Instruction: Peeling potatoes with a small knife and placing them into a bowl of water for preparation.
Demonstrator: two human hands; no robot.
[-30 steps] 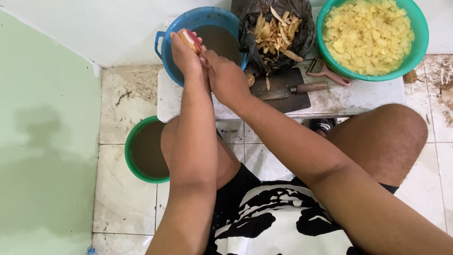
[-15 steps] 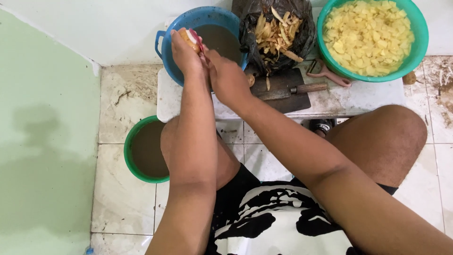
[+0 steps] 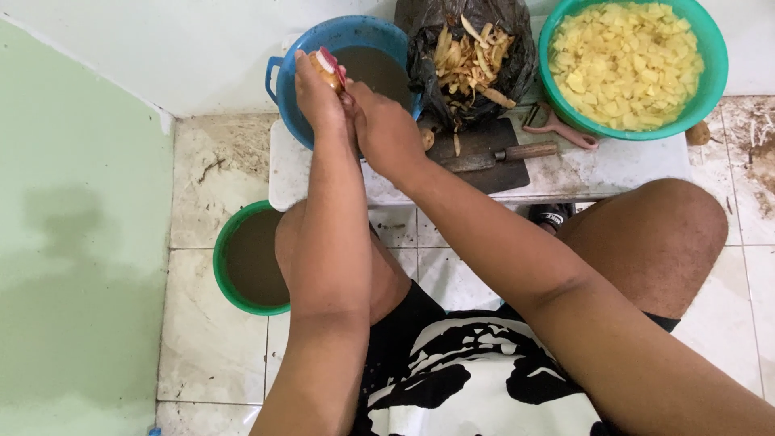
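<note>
Nearest to the person, the green bucket [image 3: 242,258] of murky water is standing on the floor, below and left of the blue basin [image 3: 303,56].

Over the near rim of that basin, the left hand [image 3: 319,93] is gripping a potato [image 3: 323,66], fingers clenched round it. The right hand [image 3: 387,133] is closing on a peeler [image 3: 331,61] with a pink-and-white head, laid against the potato's top. For a clean peel, the left grip should be turning the potato a little after each pass, thumb kept clear of the blade, strokes kept shallow, and the work held above the basin.

Right of the basin, a dark cutting board [image 3: 484,157] on the tabletop [image 3: 630,165] is carrying a knife [image 3: 500,153]; a second pink peeler [image 3: 561,127] is lying beside it.

Farther right, a black bag [image 3: 468,56] is holding peelings, and beyond it a green bowl [image 3: 710,73] is brimming with diced potato.
</note>
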